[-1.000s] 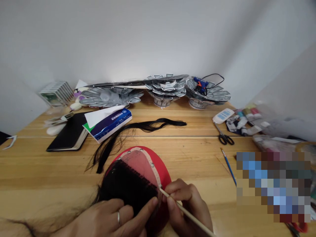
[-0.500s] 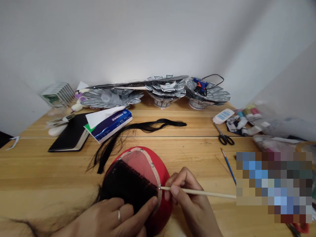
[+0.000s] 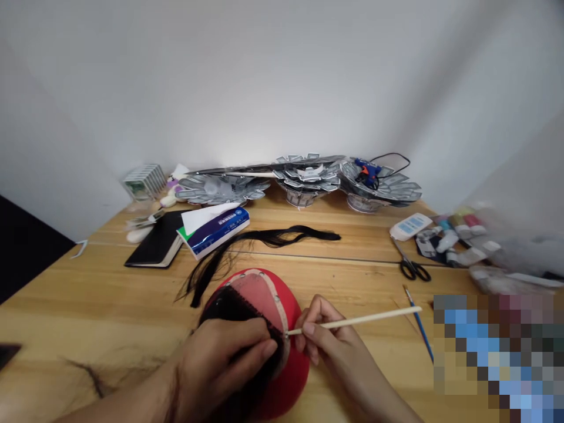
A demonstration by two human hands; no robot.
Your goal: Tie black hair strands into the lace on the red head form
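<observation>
Two grips: left hand (image 3: 215, 367) fingers pressed together over black hair (image 3: 231, 306); right hand (image 3: 330, 339) pinching a thin wooden stick (image 3: 361, 320).
Place: red dome (image 3: 293, 382) at 6 o'clock on the wooden table (image 3: 88, 305).
Progress: hair covers its lower part; pink strip (image 3: 258, 292) above stays bare.

- Back wall (image 3: 282, 76): plain pale grey, brightest low at ctr.
- L wall (image 3: 53, 129): same finish, meets back wall at corner.
- Desk (image 3: 88, 299): lt. wood top, long seam across.
- Dark area (image 3: 26, 247): beyond desk's L edge.

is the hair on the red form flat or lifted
Flat: the black hair lies against the red form, pressed down under the left hand.
</observation>
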